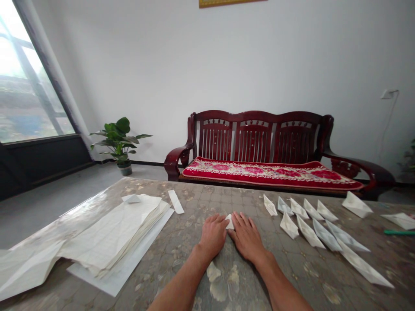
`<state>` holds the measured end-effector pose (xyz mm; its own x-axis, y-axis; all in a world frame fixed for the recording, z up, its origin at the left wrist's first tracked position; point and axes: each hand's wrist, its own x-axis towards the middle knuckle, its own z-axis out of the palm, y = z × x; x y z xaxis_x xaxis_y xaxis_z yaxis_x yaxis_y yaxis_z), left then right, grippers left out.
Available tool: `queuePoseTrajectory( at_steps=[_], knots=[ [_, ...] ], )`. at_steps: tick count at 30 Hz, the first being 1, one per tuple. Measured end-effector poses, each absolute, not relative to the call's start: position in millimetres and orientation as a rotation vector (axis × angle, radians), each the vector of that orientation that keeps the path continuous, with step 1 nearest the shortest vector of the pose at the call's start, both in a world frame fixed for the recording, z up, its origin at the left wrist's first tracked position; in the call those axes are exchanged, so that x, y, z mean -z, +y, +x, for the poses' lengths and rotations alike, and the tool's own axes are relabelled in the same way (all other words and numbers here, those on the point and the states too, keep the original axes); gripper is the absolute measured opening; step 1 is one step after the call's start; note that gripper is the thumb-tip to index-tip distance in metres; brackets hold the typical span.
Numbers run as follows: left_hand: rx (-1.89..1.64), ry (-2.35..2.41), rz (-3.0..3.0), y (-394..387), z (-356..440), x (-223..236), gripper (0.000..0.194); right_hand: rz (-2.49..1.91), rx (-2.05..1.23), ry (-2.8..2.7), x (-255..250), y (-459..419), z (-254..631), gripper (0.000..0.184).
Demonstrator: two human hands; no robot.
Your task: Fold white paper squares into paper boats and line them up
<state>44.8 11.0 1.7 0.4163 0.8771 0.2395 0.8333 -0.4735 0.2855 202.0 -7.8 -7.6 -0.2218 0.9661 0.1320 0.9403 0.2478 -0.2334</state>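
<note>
A smooth white wall (259,65) backs a room where a patterned tabletop (207,196), grey-brown with a slightly glossy floral and grid design, fills the foreground. Beyond it stands a dark red, polished wooden bench (252,142) with a slatted back and a red floral seat cover (259,169). On the left of the tabletop lies a thick, uneven stack of thin off-white sheets (113,233), its top sheet creased; it suggests plenty of unworked paper remains. At the centre, the person's left hand (213,235) and right hand (247,237) lie palm down, side by side, over a small folded paper (230,221). Fingers are fairly straight; whether either grip pinches the paper or only presses it cannot be told. On the right, ten pointed paper boats (309,232), crisp-edged and white to pale blue-grey, sit in two rows and look finished; a larger folded piece (356,204) and another paper shape (402,220) lie farther right. The paper between the hands is far more compact than these, so its folding appears only partly done. A narrow paper strip (176,201) lies just beside the stack, and a slim green object (398,232) at the far right.
</note>
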Motion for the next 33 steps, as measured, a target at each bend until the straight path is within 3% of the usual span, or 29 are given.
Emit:
queuePoseTrajectory(
  at_steps=[26, 33],
  knots=[
    [-0.608, 1.602, 2.48, 12.4, 45.1, 0.7, 0.04, -1.889, -0.242, -2.226, 2.4, -7.4, 199.9, 0.061],
    [-0.636, 1.591, 2.471, 12.8, 43.6, 0.9, 0.039, -1.838, -0.173, -2.129, 7.1, -3.4, 204.7, 0.05]
  ],
)
